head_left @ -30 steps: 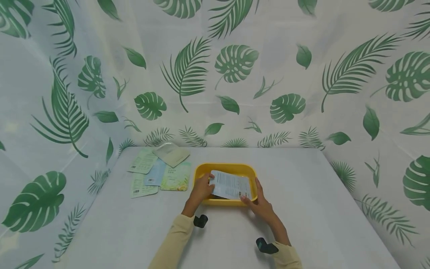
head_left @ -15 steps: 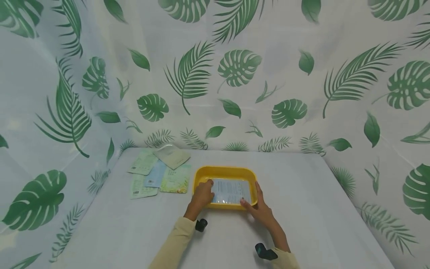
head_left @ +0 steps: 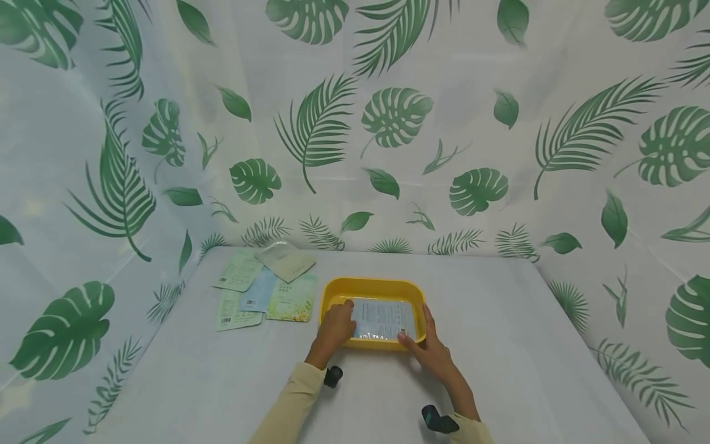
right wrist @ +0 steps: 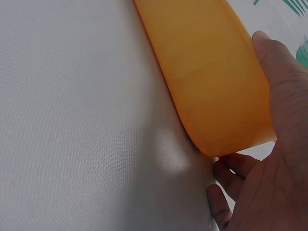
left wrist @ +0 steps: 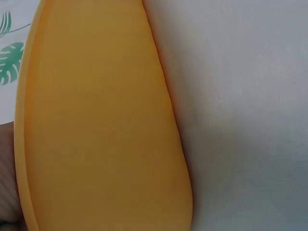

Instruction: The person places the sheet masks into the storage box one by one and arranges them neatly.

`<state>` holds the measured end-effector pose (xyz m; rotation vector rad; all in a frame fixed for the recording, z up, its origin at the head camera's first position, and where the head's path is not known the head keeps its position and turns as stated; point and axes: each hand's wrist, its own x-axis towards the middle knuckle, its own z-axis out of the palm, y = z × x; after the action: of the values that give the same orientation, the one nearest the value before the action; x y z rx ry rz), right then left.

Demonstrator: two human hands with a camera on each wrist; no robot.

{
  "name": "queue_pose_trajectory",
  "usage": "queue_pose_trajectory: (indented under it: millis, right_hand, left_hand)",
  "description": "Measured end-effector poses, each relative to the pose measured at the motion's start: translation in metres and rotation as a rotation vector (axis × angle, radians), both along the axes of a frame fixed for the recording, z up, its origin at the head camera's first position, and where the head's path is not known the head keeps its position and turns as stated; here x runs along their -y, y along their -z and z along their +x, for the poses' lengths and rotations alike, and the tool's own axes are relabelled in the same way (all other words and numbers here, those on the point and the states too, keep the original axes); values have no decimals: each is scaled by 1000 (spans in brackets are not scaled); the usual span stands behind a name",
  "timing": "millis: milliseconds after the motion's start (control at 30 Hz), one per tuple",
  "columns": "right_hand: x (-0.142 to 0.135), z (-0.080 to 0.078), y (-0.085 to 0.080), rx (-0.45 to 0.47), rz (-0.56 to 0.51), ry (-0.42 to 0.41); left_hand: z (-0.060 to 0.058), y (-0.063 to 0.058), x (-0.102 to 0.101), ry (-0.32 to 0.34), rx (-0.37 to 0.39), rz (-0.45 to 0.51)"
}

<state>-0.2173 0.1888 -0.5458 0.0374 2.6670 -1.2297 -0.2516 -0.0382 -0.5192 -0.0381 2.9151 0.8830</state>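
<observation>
At the far left of the table [head_left: 516, 345], five packets lie in a loose, overlapping group outside the tray: a green-and-white packet [head_left: 237, 270], a pale green packet [head_left: 235, 313] nearer, a light blue packet [head_left: 257, 292] between them, a pale beige packet [head_left: 289, 266] across the far side, and a flowered packet [head_left: 291, 301] on the right. Next comes the left hand [head_left: 336, 324], reaching over the near left part of the yellow tray [head_left: 375, 282], its fingers at the left end of the printed packet [head_left: 383, 318]; I cannot tell whether this grip pinches it or only touches it. That printed packet lies inside the tray, apparently level, text side up. At the tray's near right corner, the right hand [head_left: 434, 350] has its grip bent around the wall, thumb on the near side and fingers on the right side, seemingly steadying it. As for progress, the work looks partway: one packet is already in the tray, though anything beneath it is hidden, and the five on the left are outside it, with neither hand on them. The printed packet seems about settled, but no hand is off it.
</observation>
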Motion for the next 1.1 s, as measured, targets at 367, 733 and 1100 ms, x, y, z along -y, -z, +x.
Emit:
queue_pose_trajectory:
  millis: [367, 733, 1100]
  right_hand:
    - [0, 0, 2, -3, -23, 6]
    - [-2, -2, 2, -9, -4, 11]
    - [0, -1, 2, -19, -2, 30]
  left_hand:
    - [7, 1, 5, 79, -156, 11]
    - [8, 3, 4, 87, -236, -2]
    - [9, 5, 0, 41, -238, -2]
